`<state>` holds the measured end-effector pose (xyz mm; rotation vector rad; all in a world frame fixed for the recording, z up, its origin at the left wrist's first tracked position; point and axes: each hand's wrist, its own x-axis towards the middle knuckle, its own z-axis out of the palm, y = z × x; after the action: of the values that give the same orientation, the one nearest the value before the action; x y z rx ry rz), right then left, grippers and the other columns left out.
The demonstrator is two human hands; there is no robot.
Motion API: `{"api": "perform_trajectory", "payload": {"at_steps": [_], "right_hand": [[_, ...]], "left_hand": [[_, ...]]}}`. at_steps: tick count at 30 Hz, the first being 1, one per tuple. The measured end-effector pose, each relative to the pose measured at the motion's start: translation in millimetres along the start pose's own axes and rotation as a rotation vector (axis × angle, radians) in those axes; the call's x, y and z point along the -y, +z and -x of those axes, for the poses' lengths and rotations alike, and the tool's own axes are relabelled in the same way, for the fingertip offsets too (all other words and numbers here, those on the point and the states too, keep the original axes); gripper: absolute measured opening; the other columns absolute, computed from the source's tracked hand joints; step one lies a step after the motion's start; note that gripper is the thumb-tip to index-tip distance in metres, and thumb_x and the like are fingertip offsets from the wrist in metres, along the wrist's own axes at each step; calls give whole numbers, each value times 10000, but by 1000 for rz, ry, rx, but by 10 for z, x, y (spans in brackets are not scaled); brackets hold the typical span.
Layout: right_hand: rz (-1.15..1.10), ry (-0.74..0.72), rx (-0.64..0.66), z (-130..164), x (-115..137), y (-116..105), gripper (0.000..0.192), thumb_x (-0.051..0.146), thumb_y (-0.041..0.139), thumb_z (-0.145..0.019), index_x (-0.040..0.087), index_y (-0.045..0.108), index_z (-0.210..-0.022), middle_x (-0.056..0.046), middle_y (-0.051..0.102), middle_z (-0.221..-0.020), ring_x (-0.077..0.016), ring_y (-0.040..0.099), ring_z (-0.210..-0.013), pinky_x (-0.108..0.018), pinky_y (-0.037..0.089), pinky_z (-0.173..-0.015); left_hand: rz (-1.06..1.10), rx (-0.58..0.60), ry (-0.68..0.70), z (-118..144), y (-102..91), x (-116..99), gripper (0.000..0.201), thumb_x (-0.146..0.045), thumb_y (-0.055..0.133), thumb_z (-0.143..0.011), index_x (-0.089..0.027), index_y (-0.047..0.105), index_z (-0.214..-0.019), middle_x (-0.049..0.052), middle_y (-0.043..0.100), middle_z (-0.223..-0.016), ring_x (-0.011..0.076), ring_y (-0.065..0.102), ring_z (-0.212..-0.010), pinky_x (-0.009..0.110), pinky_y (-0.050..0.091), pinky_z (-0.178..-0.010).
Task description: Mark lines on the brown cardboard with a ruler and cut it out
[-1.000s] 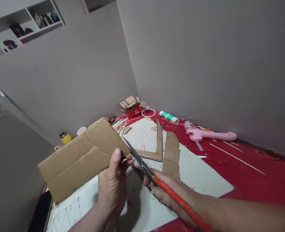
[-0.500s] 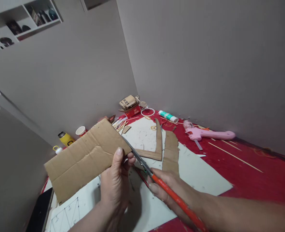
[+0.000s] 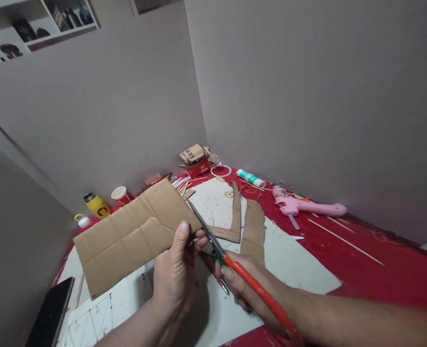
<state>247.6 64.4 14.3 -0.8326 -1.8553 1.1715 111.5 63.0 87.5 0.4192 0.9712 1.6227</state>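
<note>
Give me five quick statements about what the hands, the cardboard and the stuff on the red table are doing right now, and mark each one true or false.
1. The left hand holds a cardboard sheet up off the table. True.
2. The right hand holds a paintbrush. False: it holds orange-handled scissors, blades at the sheet's right edge.
3. The pink glue gun lies on the red table near the wall. True.
4. The yellow bottle stands to the right of the glue gun. False: it stands far to its left, beside a paper cup.
5. Two cut cardboard strips lie on the white sheet. True.
</note>
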Motion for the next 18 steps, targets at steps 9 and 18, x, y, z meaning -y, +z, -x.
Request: {"api": "perform_trajectory", "payload": {"at_steps": [9,18], "right_hand": [[40,-10,54,18,-3,-67,569,724,266,-957,206,500,-931,-3,499,-707,-125,445,-524,-253,397,-453],[39,79,12,49,78,-55,536,728,309,-943,234,440,-780,31,437,-570,-134,418,-502,-254,353,-441]], "left_hand": [[-51,23,-59,81,28,22,429,-345,1002,-390,-104,741,-632,49,727,-604,128,674,-519,190,592,-551],[-92,51,-82,60,-36,81,413,-410,967,-500,-86,763,-655,74,735,-614,131,675,-548,200,580,-578]]}}
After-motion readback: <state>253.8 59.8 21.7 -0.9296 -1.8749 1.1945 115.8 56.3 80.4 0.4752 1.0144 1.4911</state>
